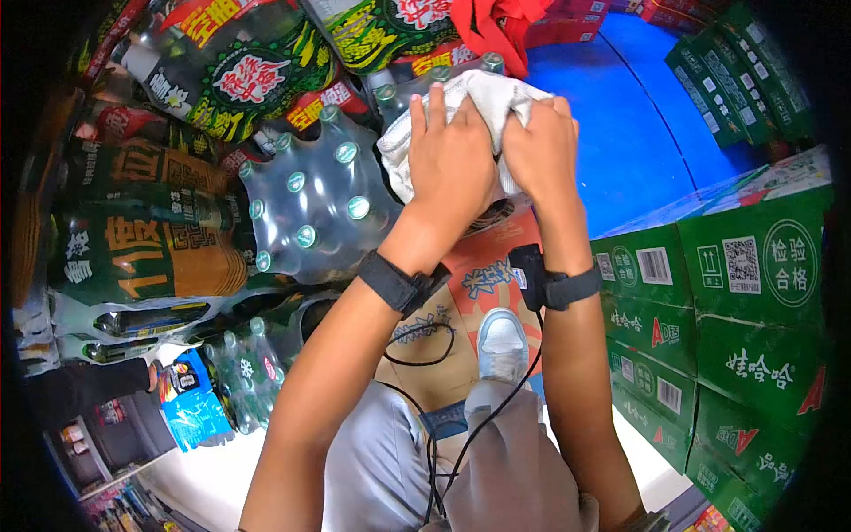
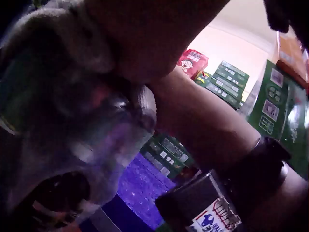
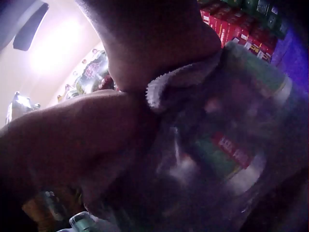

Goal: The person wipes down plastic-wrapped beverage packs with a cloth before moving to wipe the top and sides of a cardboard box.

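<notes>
A white cloth (image 1: 483, 89) lies bunched over a shrink-wrapped pack of bottles (image 1: 386, 92), whose green caps show past its far edge. My left hand (image 1: 448, 155) rests on the cloth's left part, with two fingers stretched out straight. Right beside it, my right hand (image 1: 542, 151) grips the cloth's right side in curled fingers. The left wrist view shows a dark fold of the cloth (image 2: 63, 38) over clear film. Film-wrapped goods with green and red labels (image 3: 227, 154) sit below the cloth's ribbed edge (image 3: 155, 92) in the right wrist view.
Another wrapped bottle pack (image 1: 306, 208) stands left of the hands, with larger labelled packs (image 1: 160, 230) beyond it. Green cartons (image 1: 745, 266) are stacked on the right, near a blue surface (image 1: 612, 106). Black cables (image 1: 483, 426) hang between the arms. A dark sleeve (image 1: 89, 390) reaches in at lower left.
</notes>
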The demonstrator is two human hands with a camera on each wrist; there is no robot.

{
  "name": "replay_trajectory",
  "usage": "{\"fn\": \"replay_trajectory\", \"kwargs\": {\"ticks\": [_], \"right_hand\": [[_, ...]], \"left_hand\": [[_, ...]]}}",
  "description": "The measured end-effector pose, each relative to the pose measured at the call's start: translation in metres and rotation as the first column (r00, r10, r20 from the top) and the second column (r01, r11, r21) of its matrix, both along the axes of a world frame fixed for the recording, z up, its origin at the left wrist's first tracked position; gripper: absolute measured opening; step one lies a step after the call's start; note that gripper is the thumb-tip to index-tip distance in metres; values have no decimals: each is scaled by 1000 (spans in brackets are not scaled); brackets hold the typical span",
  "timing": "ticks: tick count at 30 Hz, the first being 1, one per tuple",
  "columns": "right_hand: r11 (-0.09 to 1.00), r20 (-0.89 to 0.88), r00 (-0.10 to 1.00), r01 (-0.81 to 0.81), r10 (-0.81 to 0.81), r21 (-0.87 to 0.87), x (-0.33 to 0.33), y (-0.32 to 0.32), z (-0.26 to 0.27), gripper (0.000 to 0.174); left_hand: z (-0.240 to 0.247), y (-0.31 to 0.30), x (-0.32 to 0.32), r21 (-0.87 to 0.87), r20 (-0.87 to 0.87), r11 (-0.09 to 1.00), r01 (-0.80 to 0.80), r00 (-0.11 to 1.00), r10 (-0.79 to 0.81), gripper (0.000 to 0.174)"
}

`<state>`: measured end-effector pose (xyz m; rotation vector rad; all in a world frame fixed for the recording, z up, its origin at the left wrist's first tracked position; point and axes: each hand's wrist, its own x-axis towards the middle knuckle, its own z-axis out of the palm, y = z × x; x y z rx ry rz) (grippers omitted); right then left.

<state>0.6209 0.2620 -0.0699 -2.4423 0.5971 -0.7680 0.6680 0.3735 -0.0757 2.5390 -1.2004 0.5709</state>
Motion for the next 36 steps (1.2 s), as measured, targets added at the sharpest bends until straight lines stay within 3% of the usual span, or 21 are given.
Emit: {"fn": "replay_trajectory", "kwargs": {"ticks": [4, 7, 11, 12, 14, 15, 17, 20, 22, 25, 26, 29, 31, 33, 35, 36], "right_hand": [[993, -19, 996, -89, 88, -74, 25, 15, -3, 35], [981, 25, 981, -192, 191, 14, 21, 13, -6, 36], [938, 79, 950, -310, 301, 157, -12, 10, -1, 32], [923, 89, 942, -335, 324, 189, -23, 8, -1, 31], [880, 39, 916, -396, 400, 262, -45, 2, 14, 33], [902, 29, 920, -390, 391, 185, -58, -2, 21, 37], [927, 5, 927, -375, 375, 27, -79, -6, 31, 46], [946, 83, 945, -311, 318, -87, -93, 9, 46, 54], [972, 84, 969, -234, 232, 9, -103, 17, 47, 55], [974, 30, 983, -184, 181, 129, -114, 19, 41, 49], [963, -23, 979, -193, 201, 190, -118, 18, 39, 47], [917, -167, 938, -241, 305, 319, -127, 12, 30, 36], [904, -264, 903, -235, 339, 357, -129, 8, 19, 33], [855, -176, 898, -301, 403, 423, -127, 7, 17, 33], [798, -75, 898, -343, 433, 496, -123, 7, 25, 32], [827, -1, 922, -346, 386, 444, -121, 9, 32, 32]], "left_hand": [[-2, 10, 6, 4, -65, 992, -129, 990, 129, 44], [6, 24, -6, 11, -138, 989, -150, 979, 150, 45], [6, 52, -22, -67, -134, 997, -44, 990, 35, 44], [14, 60, -26, -72, -178, 997, 2, 984, -15, 47], [23, 82, -22, -264, -372, 965, 14, 921, -115, 51], [29, 91, -18, -357, -451, 934, 11, 874, -182, 54], [50, 105, -16, -383, -492, 919, -90, 862, -120, 62], [73, 108, -26, -314, -494, 948, -56, 862, -112, 51], [81, 107, -35, -287, -541, 953, -93, 837, -81, 39], [82, 117, -37, -145, -690, 988, -60, 721, -57, 36], [79, 123, -34, -64, -695, 997, 48, 714, -79, 29], [81, 126, -27, 132, -881, 968, 214, 474, 15, 28], [77, 129, -24, 105, -858, 960, 258, 512, -44, 35], [83, 129, -19, 138, -846, 963, 233, 533, -8, 34], [86, 132, -12, -82, -717, 982, 168, 674, -175, 26], [98, 129, -16, -195, -731, 980, 31, 662, -167, 24]]}}
